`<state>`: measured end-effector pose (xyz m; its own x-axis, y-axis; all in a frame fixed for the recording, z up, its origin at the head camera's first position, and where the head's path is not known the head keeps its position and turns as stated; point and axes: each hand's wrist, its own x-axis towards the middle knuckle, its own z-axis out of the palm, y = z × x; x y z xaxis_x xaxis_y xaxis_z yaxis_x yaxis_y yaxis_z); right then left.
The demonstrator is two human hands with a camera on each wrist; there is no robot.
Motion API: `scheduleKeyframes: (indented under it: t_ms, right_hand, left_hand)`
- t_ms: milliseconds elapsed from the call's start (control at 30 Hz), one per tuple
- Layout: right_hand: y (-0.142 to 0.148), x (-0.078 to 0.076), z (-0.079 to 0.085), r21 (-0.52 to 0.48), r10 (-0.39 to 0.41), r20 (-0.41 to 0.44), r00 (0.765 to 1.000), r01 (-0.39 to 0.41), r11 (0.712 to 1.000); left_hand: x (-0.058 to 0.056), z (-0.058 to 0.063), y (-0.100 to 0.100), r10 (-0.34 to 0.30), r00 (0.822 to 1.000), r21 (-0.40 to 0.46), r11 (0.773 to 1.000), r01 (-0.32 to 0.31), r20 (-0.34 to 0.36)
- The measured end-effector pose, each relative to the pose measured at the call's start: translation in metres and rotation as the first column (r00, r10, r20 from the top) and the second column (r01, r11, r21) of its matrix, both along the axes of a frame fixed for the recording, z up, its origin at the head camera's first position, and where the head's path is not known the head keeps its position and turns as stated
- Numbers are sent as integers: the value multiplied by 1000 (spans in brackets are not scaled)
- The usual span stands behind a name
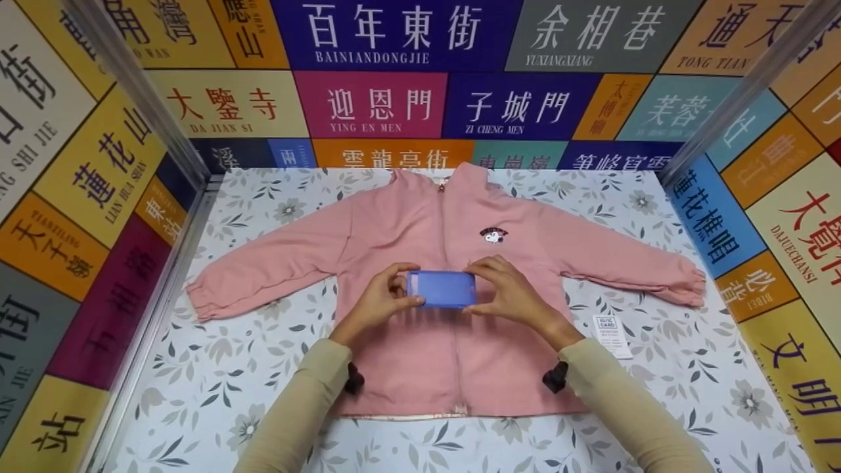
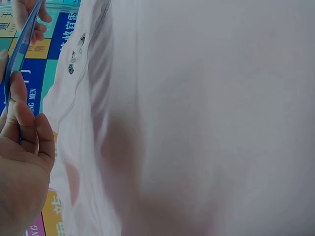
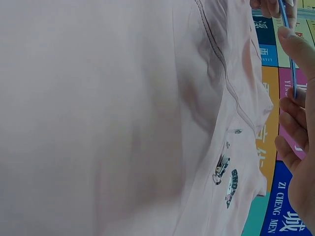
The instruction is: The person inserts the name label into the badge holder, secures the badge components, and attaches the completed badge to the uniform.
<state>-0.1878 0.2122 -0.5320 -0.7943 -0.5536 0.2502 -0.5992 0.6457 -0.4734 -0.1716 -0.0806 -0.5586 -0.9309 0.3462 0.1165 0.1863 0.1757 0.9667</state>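
The flat blue rectangle [image 1: 441, 289] is held up above the pink jacket [image 1: 454, 355], apart from its cloth; its long axis runs left to right, across the line of the zip [image 1: 445, 226]; the left hand [image 1: 381, 299] pinches one short end between thumb and fingers, the right hand [image 1: 509, 292] pinches the other, so neither is nearer; the jacket lies spread beneath, sleeves out, on the floral tabletop [image 1: 190, 387]; a white card [image 1: 611, 336] lies beside its hem, on the right.
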Motion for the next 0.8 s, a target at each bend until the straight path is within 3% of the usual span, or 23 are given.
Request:
scheduleKeyframes:
  t_ms: [200,367,533,800]
  right_hand:
    - [2,-1,1,-9,0,5,1000,1,1000]
    - [3,-2,0,-20,4,-16,1000,-4,1000]
    - [4,-3,-1,-22,3,-9,1000,-4,1000]
    - [7,-4,1,-33,-3,6,1000,3,999]
  left_hand:
    - [-1,0,0,-23,1000,-3,1000,23,11]
    - [-1,0,0,-34,999,-43,999,33,-24]
    - [-1,-1,0,-14,997,-82,997,8,-73]
    - [-1,0,0,12,995,-65,998,-18,-99]
